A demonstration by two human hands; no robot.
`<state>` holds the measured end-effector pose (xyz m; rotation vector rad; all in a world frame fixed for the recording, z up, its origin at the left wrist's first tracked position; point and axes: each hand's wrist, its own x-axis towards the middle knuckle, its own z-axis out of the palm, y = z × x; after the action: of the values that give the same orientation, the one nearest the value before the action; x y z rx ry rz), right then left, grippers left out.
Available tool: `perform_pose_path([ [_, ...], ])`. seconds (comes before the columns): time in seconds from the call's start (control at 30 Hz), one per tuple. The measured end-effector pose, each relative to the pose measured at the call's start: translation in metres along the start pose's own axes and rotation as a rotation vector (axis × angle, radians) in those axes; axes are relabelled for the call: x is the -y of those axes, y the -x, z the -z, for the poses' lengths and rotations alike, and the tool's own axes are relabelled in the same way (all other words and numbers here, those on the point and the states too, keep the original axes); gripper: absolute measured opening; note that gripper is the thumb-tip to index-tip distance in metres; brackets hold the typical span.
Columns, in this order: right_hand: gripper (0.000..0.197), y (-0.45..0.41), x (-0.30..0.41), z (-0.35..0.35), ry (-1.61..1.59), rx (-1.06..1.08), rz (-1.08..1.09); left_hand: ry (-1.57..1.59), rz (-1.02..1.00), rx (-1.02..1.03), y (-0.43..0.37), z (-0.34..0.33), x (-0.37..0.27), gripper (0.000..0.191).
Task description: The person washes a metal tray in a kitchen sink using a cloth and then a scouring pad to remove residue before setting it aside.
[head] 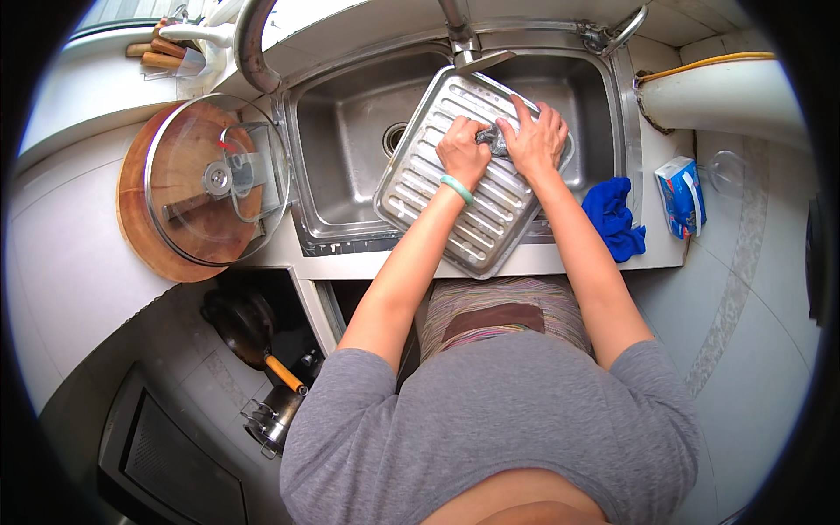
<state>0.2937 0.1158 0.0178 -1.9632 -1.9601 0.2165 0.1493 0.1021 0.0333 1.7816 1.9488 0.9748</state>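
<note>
A ridged, slotted metal tray (459,190) lies tilted across the double stainless-steel sink (341,118), its lower corner over the counter's front edge. Wet spots and some foam show on it. My left hand (464,152), with a pale green bangle on the wrist, is curled over the tray and grips one side of a crumpled grey scouring pad (493,140). My right hand (538,139) touches the pad's other side with thumb and fingers spread over the tray's right edge. The faucet (469,56) stands just above the tray's top edge.
A blue cloth (611,220) hangs over the sink's right front rim, near a blue tissue pack (681,197). At left, a glass lid (190,151) rests on a round wooden board (134,190). A wok (243,325) and a steel pot (279,417) stand lower left; a white pipe (728,98) is at right.
</note>
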Motion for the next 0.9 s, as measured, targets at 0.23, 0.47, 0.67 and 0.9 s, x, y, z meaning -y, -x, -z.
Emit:
perform_pose_path([
  [0.23,0.051,-0.001,0.001,-0.001,0.005,0.016,-0.003,-0.091,0.101,-0.15,-0.039,0.006,0.024,0.014],
  [0.47,0.051,-0.001,0.001,0.001,0.017,0.041,0.01,-0.08,0.071,-0.163,-0.036,0.008,0.032,0.012],
  [0.67,0.051,-0.001,0.002,-0.002,0.023,0.043,-0.013,-0.027,-0.022,-0.006,0.016,0.014,0.011,0.018],
  [0.9,0.05,0.001,0.001,-0.005,0.024,0.016,-0.002,-0.138,0.194,-0.17,-0.021,0.049,0.05,0.017],
])
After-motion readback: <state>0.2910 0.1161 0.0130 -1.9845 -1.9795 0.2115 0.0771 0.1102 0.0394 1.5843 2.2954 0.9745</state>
